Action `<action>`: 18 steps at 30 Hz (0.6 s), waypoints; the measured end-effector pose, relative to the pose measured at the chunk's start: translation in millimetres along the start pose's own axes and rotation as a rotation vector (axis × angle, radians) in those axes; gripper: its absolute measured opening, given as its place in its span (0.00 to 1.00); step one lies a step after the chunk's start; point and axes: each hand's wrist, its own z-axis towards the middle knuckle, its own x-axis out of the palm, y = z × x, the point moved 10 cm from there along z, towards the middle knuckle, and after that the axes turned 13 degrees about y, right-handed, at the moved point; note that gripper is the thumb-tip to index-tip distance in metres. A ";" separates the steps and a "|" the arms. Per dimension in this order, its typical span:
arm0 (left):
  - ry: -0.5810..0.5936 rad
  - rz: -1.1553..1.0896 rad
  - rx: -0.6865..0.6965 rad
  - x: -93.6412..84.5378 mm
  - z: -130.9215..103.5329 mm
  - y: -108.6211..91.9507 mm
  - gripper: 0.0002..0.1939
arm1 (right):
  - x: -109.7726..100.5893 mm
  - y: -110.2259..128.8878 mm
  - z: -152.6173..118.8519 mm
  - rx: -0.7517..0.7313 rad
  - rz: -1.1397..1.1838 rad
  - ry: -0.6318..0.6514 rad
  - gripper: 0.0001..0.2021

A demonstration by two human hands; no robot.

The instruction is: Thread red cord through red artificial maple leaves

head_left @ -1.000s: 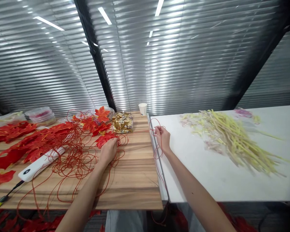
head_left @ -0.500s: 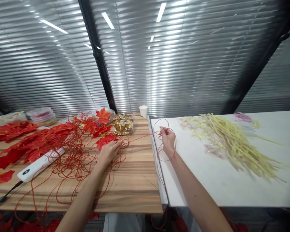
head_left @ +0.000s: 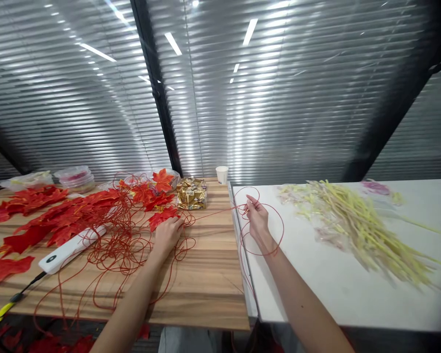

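Note:
Red cord [head_left: 113, 240] lies in a large tangle on the wooden table, and one strand runs tautly from it between my two hands. My left hand [head_left: 168, 234] rests at the right edge of the tangle, fingers closed on the cord beside a red maple leaf [head_left: 163, 216]. Over the edge of the white table, my right hand [head_left: 257, 218] pinches the cord between thumb and fingers. Loose loops of cord hang around the right hand and wrist, and some strands drop over the gap between the tables.
Red leaves [head_left: 62, 218], a white handheld device [head_left: 71, 249] with a cable and plastic tubs [head_left: 76, 179] are at left. A gold packet [head_left: 191, 193] and paper cup [head_left: 222, 174] stand at the back. Yellow stems [head_left: 363, 220] cover part of the white table [head_left: 316, 299].
The view has shifted slightly, moving the scene right and down. The cord loop around my right wrist has widened to the right. Both hands still hold the cord.

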 end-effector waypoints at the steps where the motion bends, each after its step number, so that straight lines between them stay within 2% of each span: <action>1: -0.001 0.001 -0.021 -0.8 -0.1 1.0 0.10 | 0.2 0.6 -0.3 -0.002 0.003 -0.001 0.22; 9: -0.132 0.065 -0.117 -20.6 -7.7 3.8 0.14 | 3.2 9.3 -2.1 -0.013 0.055 0.001 0.21; 14: -0.151 0.041 -0.163 -23.8 -10.0 7.5 0.18 | 8.0 9.3 -3.7 -0.011 0.075 0.020 0.21; 18: -0.156 0.015 -0.222 -28.0 -15.8 20.2 0.18 | -1.5 11.6 -0.6 -0.038 0.113 -0.014 0.20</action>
